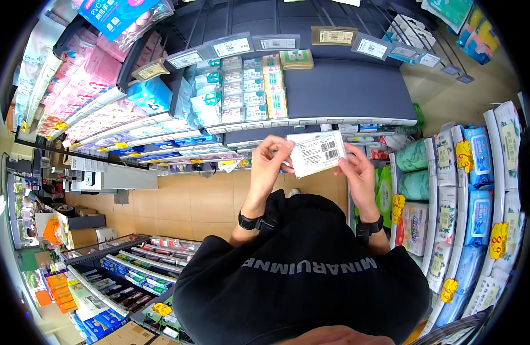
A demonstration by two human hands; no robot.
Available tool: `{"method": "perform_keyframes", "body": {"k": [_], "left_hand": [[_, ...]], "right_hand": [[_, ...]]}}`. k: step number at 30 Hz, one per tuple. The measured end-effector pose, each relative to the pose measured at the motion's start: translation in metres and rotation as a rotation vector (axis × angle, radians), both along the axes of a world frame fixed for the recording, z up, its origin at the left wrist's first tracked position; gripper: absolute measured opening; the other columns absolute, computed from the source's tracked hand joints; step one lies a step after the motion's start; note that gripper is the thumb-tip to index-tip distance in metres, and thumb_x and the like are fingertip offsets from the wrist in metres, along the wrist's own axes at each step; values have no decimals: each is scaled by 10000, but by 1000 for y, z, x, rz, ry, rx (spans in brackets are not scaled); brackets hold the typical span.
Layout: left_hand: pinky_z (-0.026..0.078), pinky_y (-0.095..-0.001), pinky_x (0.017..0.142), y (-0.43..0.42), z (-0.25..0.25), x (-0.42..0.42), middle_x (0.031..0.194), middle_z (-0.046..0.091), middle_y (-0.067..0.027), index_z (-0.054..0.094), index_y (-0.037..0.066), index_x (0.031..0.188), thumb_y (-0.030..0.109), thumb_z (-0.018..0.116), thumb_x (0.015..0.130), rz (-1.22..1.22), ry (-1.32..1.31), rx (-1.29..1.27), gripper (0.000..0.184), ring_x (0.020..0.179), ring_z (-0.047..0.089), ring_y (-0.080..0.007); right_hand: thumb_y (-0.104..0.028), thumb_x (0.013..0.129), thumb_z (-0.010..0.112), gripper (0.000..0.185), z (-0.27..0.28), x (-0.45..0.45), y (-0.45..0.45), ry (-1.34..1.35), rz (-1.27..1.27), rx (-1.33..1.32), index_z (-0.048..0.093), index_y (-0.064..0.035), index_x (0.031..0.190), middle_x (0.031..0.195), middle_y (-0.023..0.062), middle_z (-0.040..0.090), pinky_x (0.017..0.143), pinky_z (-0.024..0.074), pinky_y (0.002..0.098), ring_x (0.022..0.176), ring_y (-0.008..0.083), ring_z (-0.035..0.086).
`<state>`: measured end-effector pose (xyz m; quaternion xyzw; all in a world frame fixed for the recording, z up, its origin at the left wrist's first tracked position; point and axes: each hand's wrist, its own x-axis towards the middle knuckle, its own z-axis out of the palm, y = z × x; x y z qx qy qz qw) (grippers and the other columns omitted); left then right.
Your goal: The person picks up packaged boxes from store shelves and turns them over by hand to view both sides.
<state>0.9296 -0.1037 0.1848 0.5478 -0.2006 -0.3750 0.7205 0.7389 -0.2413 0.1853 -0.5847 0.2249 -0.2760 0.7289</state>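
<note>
From the wearer's chest, the left hand (273, 156) at eleven o'clock is mostly curled, pinching the white packet's (312, 158) left edge; the right hand (358, 170) at one, partly open, grips its right edge. The packet lies at twelve, barcode (330, 154) showing. Beyond stands a dark shelf (351, 92).

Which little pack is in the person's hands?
The white pack with the barcode, between the left hand and right hand; the stacked packs sit on the dark shelf.
</note>
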Motion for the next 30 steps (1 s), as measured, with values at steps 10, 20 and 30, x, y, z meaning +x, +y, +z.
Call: {"method": "perform_keyframes", "body": {"k": [10,20,30], "left_hand": [[568,-235,563,1,2,1,979,673,-74,613,11,1114,275,544,1050,-321,12,-27,280,788,677,-142],[537,-217,565,-6,7,-11,872,668,-25,628,1,1111,172,654,993,-540,-48,106,210,755,654,-68],[586,-231,590,-8,-2,-6,1014,675,-43,596,6,1150,100,628,990,-194,-52,-11,188,868,674,-99]], "right_hand": [[-143,999,610,249,-14,2,-14,-51,2,284,635,11,1192,972,64,719,674,453,230,786,82,626],[-141,982,653,204,-11,6,-9,141,263,167,636,-20,1146,896,69,731,743,495,205,839,73,672],[-228,1069,461,316,-14,2,-15,44,119,304,568,-4,1265,1126,81,656,870,494,291,984,138,643]]}}
